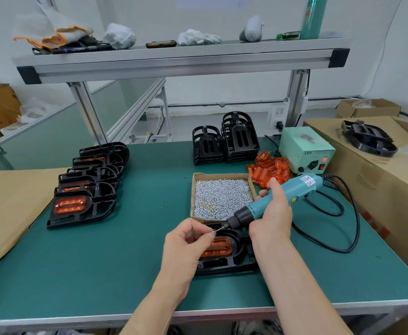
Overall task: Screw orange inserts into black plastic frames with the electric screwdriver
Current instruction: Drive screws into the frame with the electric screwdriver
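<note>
Right hand [273, 213] clenches its grip round the teal electric screwdriver [280, 197]. Left hand [188, 245] pinches a silver screw [213, 231] at the screwdriver's bit, over a black plastic frame [224, 265].

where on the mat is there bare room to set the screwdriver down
Bare mat between the finished frames and the screw box, and the near-left corner beside the left hand. Crowded at back right: loose orange inserts, power box, cable.

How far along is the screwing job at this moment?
Looks done: a row of fitted frames at left. In hand: the left grip pinches a screw at the screwdriver, held by the right grip, over one frame. Remaining: stacked empty frames and loose inserts.
</note>
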Action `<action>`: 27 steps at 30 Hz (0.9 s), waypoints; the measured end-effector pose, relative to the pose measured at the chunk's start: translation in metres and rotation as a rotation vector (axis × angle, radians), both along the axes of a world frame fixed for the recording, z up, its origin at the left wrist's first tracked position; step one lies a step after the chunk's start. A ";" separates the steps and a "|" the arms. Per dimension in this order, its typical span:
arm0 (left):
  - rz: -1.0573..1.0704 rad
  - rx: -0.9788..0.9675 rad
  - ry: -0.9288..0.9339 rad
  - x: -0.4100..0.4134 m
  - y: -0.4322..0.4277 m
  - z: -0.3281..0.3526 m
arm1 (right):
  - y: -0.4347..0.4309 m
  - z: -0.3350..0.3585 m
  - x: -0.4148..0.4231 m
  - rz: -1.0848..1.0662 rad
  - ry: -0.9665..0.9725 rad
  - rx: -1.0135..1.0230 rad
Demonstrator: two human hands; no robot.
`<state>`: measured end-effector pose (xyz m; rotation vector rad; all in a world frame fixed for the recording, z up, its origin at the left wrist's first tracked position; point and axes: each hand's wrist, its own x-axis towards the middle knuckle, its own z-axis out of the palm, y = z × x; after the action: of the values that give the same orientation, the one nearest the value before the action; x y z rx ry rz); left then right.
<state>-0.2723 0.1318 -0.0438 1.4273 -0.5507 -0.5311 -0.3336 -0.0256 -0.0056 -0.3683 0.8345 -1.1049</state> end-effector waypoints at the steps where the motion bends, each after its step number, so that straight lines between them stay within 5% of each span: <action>1: 0.002 -0.002 0.004 0.000 0.000 0.000 | 0.000 0.000 0.000 -0.001 0.003 -0.001; 16: 0.180 -0.077 -0.139 -0.016 -0.013 -0.002 | 0.004 0.006 0.004 0.020 -0.040 0.063; 27: 0.101 -0.125 -0.149 -0.010 -0.007 0.004 | -0.003 0.012 0.000 0.013 -0.074 0.037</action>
<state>-0.2821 0.1243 -0.0397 1.3745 -0.6164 -0.3062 -0.3337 -0.0282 0.0065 -0.2998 0.7849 -1.0833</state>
